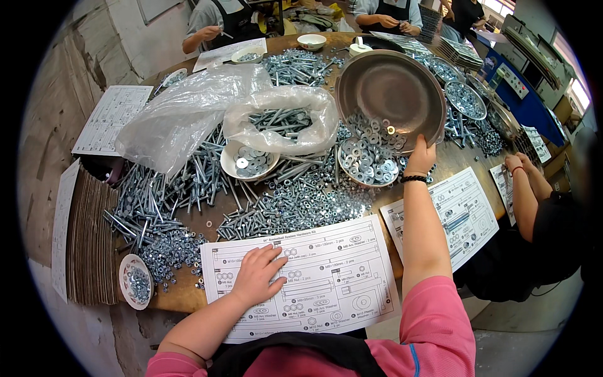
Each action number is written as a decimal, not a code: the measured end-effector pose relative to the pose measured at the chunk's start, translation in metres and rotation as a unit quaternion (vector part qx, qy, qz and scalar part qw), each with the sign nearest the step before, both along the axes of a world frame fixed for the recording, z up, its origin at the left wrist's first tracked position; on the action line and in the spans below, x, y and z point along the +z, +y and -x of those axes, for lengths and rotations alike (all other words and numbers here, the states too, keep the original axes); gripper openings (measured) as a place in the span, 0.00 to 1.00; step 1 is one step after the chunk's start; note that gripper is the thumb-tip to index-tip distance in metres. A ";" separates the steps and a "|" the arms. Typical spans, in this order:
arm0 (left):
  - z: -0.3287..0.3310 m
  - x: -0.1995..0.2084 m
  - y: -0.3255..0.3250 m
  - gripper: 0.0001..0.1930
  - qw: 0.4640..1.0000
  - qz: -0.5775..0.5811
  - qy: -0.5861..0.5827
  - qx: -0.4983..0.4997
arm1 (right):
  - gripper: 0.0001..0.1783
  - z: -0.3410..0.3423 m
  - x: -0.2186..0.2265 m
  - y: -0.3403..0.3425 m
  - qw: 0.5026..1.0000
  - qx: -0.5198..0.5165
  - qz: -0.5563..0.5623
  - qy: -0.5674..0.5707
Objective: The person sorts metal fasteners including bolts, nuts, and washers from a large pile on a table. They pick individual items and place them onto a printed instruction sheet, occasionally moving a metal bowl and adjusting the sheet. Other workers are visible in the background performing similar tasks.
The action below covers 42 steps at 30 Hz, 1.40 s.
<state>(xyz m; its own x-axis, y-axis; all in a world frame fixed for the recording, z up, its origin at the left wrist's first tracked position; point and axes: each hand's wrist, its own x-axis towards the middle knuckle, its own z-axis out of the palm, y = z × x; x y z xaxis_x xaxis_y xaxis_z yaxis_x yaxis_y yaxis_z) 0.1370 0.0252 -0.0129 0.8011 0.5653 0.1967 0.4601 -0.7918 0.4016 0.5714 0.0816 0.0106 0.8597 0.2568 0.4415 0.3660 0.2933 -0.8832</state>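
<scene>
Head view, right hand [419, 160]: what is entered?
– Fingers closed on the near rim of one brown metal pan [389, 78], round, held tilted; thumb visible, remaining fingers hidden behind the rim.
– Pan's position and contents?
– Far right of centre, raised over one bowl [370, 185] heaped with flat washers. Loose washers [372, 129] lie along the pan's lower, near side.
– Left hand [257, 276]?
– Palm down, fingers loosely spread, gripping nothing visible. Rests on one printed sheet [377, 319], white, with black line drawings, at the near edge of the worktop [181, 300].
– Stock to the left and centre?
– One clear plastic bag [323, 125], mouth open, bolts inside; one white bowl [227, 163] of washers, just on its near side; long bolts [188, 188], loose, left; nuts [308, 204], heaped, between the bag and the sheet; one small dish [125, 284] of nuts, near left.
– To the right?
– One second printed sheet [480, 229]; beyond it, a co-worker's hands [520, 162].
</scene>
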 end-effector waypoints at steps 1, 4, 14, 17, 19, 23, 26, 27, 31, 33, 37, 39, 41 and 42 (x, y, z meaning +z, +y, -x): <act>0.000 0.000 0.000 0.20 1.000 0.000 0.000 0.000 | 0.17 0.001 0.001 0.000 1.000 0.001 0.009 0.003; 0.000 0.000 0.000 0.20 1.000 0.000 0.000 -0.001 | 0.18 -0.002 -0.003 0.001 1.000 -0.006 -0.008 0.021; -0.001 0.002 0.000 0.22 1.000 0.001 -0.012 -0.006 | 0.17 -0.006 0.001 0.007 0.993 0.018 -0.066 0.099; 0.001 0.000 0.000 0.21 1.000 0.003 0.002 0.000 | 0.16 -0.008 0.002 0.008 0.993 0.022 -0.062 0.095; 0.001 -0.001 0.000 0.21 1.000 0.001 0.002 -0.001 | 0.16 -0.011 0.000 0.008 0.994 0.019 -0.069 0.088; 0.001 -0.001 0.000 0.21 1.000 -0.002 -0.001 -0.002 | 0.14 -0.011 0.004 0.004 0.987 0.010 -0.086 0.136; 0.000 0.000 0.000 0.21 1.000 -0.004 -0.001 -0.004 | 0.14 -0.007 0.013 0.000 0.982 0.003 -0.101 0.159; -0.001 0.000 -0.001 0.21 1.000 -0.006 -0.001 -0.004 | 0.14 -0.005 0.018 -0.001 0.979 0.015 -0.111 0.171; 0.001 0.000 -0.002 0.22 1.000 -0.010 0.000 -0.003 | 0.15 0.004 0.036 -0.009 0.967 0.037 -0.101 0.229; 0.001 0.000 -0.001 0.22 1.000 -0.008 -0.013 -0.007 | 0.15 0.020 0.046 -0.010 0.954 0.072 -0.125 0.264; 0.003 -0.002 -0.002 0.23 0.999 0.009 -0.049 -0.006 | 0.10 0.042 0.052 -0.019 0.942 0.182 -0.060 0.276; 0.005 0.001 -0.002 0.21 0.997 0.024 -0.070 -0.004 | 0.07 0.054 0.056 -0.029 0.928 0.232 -0.013 0.290; 0.013 -0.001 -0.003 0.21 0.991 0.060 -0.115 0.016 | 0.08 0.084 0.066 -0.038 0.914 0.273 0.010 0.300; 0.017 -0.001 -0.001 0.21 0.987 0.076 -0.141 0.020 | 0.09 0.090 0.067 -0.046 0.909 0.306 0.043 0.278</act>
